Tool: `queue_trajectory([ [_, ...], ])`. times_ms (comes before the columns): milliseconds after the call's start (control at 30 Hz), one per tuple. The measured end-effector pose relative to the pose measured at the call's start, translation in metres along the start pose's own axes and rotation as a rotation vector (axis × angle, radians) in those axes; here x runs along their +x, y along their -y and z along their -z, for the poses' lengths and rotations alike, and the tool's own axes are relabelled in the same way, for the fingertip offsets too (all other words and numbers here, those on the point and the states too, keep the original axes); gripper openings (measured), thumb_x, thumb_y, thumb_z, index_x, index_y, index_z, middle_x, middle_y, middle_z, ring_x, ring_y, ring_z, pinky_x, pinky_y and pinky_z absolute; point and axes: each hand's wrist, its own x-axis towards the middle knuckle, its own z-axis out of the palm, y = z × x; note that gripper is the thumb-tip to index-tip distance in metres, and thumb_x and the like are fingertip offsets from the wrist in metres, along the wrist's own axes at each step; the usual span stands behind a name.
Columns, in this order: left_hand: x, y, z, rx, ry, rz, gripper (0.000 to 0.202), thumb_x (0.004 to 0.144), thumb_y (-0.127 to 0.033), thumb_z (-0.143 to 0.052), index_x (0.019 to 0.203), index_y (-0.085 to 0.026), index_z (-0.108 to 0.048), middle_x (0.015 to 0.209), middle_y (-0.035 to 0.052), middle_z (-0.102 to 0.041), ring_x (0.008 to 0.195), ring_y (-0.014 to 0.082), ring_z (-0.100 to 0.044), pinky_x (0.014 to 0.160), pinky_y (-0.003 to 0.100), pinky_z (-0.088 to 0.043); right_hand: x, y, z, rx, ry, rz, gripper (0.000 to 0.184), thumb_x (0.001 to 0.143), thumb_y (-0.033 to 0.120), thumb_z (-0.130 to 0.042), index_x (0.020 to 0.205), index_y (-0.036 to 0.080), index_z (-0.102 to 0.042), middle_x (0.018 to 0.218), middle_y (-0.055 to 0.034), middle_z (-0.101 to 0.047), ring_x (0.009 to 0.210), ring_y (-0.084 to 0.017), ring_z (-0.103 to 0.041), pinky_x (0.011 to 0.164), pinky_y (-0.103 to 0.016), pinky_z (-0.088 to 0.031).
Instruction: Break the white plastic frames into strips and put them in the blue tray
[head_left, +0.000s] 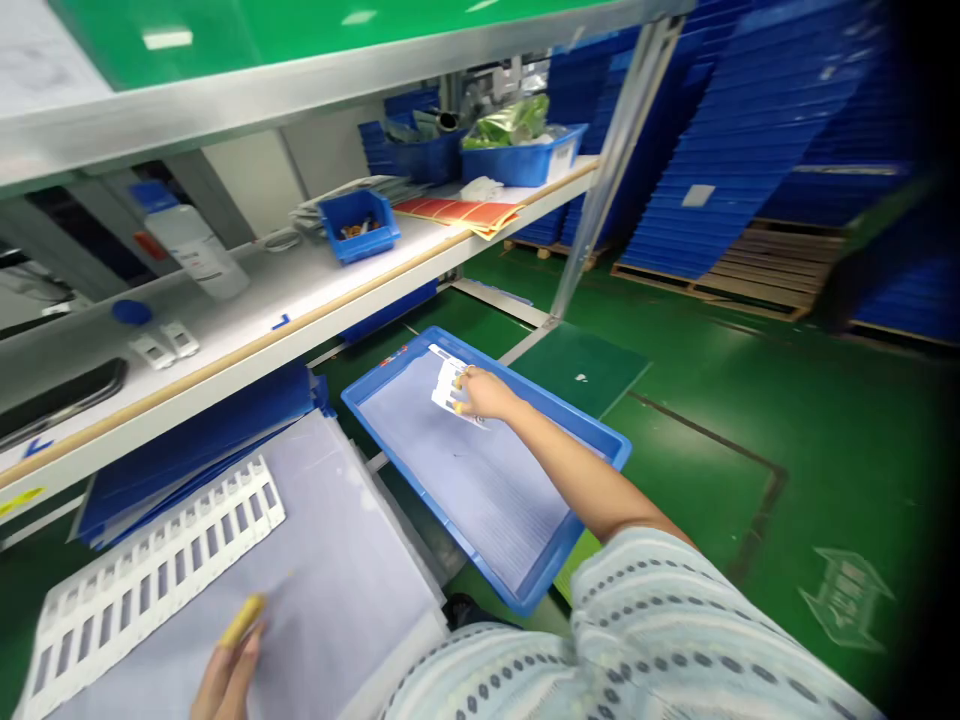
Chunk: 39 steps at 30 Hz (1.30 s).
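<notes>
Right hand (487, 393): fingertips in yellow cots pinch a white printed label sheet (450, 390) over the pale liner (472, 480) of a blue plastic tray (420, 487).
Left hand (225, 680): cut off by the frame edge, a yellow finger cot (244, 620) raised over a translucent sheet (337, 560); open or gripping cannot be told.
Strip: a white slotted plastic strip (154, 570) lies on that sheet, near the left hand.
Shelf: a white shelf (262, 340) carries a small blue bin (358, 228) of parts, a white bottle (196, 250) and red sheets (457, 212).

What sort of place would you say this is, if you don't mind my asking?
Probably a factory assembly area: stacks of blue plastic trays on wooden pallets, a green painted floor, and a white shelf.
</notes>
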Motion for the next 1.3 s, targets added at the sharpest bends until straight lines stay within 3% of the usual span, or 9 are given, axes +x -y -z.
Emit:
queue_trajectory([
  [100,-0.015,-0.022,-0.024,-0.517,0.417,0.189,0.037,0.081,-0.048,-0.060,0.111,-0.028,-0.066,0.135,0.0063,-0.057,0.127,0.0322,-0.049,0.104,0.053,-0.039,-0.026,0.068,0.024,0.051,-0.097,0.544,0.043,0.076,0.041,-0.070,0.111,0.016,-0.062,0.120,-0.0124,-0.057,0.107,-0.023,-0.053,0.091,-0.033,-0.041],
  [200,-0.024,-0.037,-0.040,-0.675,0.926,0.455,0.046,0.084,-0.050,-0.053,0.115,-0.018,-0.065,0.125,0.0167,-0.063,0.114,0.0385,-0.058,0.086,0.054,-0.050,-0.061,0.144,0.041,0.005,-0.205,1.166,0.036,0.080,0.040,-0.067,0.108,0.017,-0.063,0.118,-0.0128,-0.058,0.100,-0.023,-0.054,0.081,-0.034,-0.041],
  [267,-0.029,-0.042,-0.045,-0.720,1.092,0.525,0.048,0.085,-0.051,-0.053,0.113,-0.014,-0.066,0.112,0.0181,-0.069,0.103,0.0391,-0.064,0.079,0.053,-0.052,-0.083,0.189,0.048,-0.093,-0.183,1.447,0.030,0.083,0.039,-0.064,0.105,0.019,-0.065,0.115,-0.0107,-0.060,0.095,-0.022,-0.053,0.074,-0.034,-0.040],
  [367,-0.032,-0.044,-0.042,-0.805,1.110,0.579,0.057,0.087,-0.058,-0.045,0.108,-0.009,-0.067,0.095,0.0171,-0.073,0.095,0.0346,-0.068,0.075,0.044,-0.053,-0.102,0.236,0.049,-0.218,-0.066,1.660,0.020,0.083,0.034,-0.065,0.098,0.021,-0.067,0.107,-0.0066,-0.064,0.090,-0.022,-0.054,0.067,-0.034,-0.037],
  [500,-0.028,-0.041,-0.020,-0.911,1.053,0.572,0.056,0.092,-0.054,-0.038,0.103,-0.008,-0.068,0.089,0.0149,-0.074,0.087,0.0273,-0.070,0.079,0.039,-0.052,-0.108,0.266,0.051,-0.283,0.018,1.651,0.010,0.083,0.027,-0.066,0.091,0.021,-0.069,0.105,-0.0046,-0.066,0.086,-0.021,-0.054,0.068,-0.035,-0.036],
  [600,-0.025,-0.041,0.003,-1.026,0.980,0.500,0.044,0.089,-0.048,-0.047,0.106,-0.013,-0.068,0.096,0.0102,-0.074,0.091,0.0249,-0.069,0.088,0.038,-0.050,-0.112,0.273,0.059,-0.189,-0.087,1.599,0.016,0.091,0.021,-0.056,0.103,0.022,-0.067,0.110,-0.0058,-0.066,0.087,-0.020,-0.054,0.069,-0.033,-0.036],
  [800,-0.032,-0.060,0.049,-1.150,0.929,0.135,0.071,0.077,-0.060,-0.058,0.137,-0.023,-0.047,0.134,0.0117,-0.058,0.130,0.0379,-0.044,0.109,0.055,-0.030,-0.137,0.278,0.047,0.551,-0.337,1.156,0.029,0.095,0.029,-0.051,0.123,0.020,-0.055,0.092,-0.0053,-0.064,0.077,-0.015,-0.055,0.071,-0.029,-0.043],
  [1000,-0.041,-0.082,0.073,-1.115,0.824,0.020,0.074,0.077,-0.042,-0.051,0.146,-0.024,-0.030,0.153,0.0096,-0.034,0.143,0.0390,-0.019,0.113,0.060,-0.017,-0.165,0.295,0.012,1.144,0.085,0.813,0.067,0.093,0.034,-0.055,0.149,0.025,-0.021,0.074,0.0038,-0.056,0.059,-0.009,-0.048,0.054,-0.020,-0.042],
  [1300,-0.044,-0.094,0.088,-1.040,0.738,0.044,0.076,0.062,-0.026,-0.055,0.138,-0.027,-0.044,0.143,0.0068,-0.048,0.141,0.0394,-0.023,0.107,0.060,-0.031,-0.185,0.308,0.015,1.377,0.234,0.707,0.068,0.090,0.034,-0.059,0.149,0.027,-0.024,0.072,0.0047,-0.050,0.062,-0.009,-0.047,0.063,-0.024,-0.045],
])
